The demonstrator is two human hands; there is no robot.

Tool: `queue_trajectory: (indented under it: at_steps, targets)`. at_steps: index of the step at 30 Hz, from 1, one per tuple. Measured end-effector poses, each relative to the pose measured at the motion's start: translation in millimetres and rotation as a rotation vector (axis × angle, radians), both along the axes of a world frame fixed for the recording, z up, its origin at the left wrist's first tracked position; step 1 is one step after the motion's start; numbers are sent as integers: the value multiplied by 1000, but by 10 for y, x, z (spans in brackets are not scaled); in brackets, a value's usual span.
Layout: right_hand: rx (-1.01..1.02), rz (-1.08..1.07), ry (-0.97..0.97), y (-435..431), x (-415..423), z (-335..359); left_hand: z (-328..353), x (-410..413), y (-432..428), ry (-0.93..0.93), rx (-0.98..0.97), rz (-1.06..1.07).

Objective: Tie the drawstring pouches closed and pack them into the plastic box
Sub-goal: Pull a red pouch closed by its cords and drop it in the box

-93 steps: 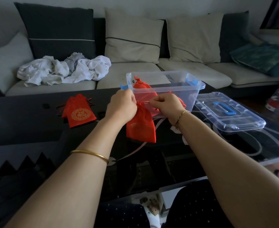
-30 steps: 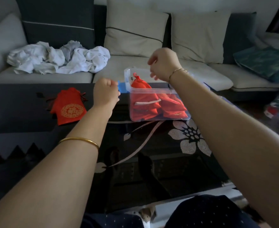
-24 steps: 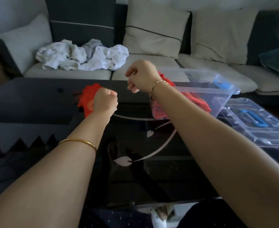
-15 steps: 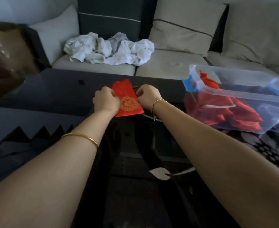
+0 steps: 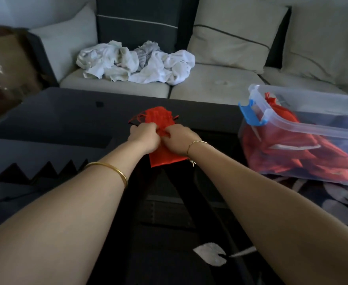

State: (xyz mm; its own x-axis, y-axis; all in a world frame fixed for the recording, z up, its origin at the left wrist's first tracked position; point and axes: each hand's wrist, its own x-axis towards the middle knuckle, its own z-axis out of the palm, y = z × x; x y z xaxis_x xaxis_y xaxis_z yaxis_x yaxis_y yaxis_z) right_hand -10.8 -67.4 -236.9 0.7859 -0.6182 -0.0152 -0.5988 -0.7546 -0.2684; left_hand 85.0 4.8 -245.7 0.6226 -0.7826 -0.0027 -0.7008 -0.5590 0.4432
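Gripping the red pouch (image 5: 165, 158) by its neck with left hand (image 5: 143, 136) and right hand (image 5: 179, 140), plastic box (image 5: 312, 127) off to the right.

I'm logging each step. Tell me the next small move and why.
Probably pull the drawstrings outward to cinch the neck: the left hand and right hand both grip the red pouch near its neck on the table, outside the plastic box.
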Motion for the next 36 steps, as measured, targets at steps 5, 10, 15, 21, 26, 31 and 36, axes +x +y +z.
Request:
queue_trajectory:
  at_steps: [5,10,15,21,26,31,36]
  targets:
    - [-4,-16,37,223,-590,75,89,-513,255,35,32,-121]
    - [-21,8,139,493,-1262,196,164,-1139,520,101,29,-207]
    - [38,-31,155,660,-1704,383,293,-1601,708,142,-44,-192]
    - [389,-365,-317,578,-2029,353,432,-1830,788,57,-105,-35]
    - [841,-422,-508,624,-2181,467,627,-1860,757,100,-177,-92]
    - [892,-364,-556,596,-2375,548,832,-1887,737,407,-299,-187]
    - [897,-400,-605,528,-2548,568,882,-1964,736,544,-365,-193]
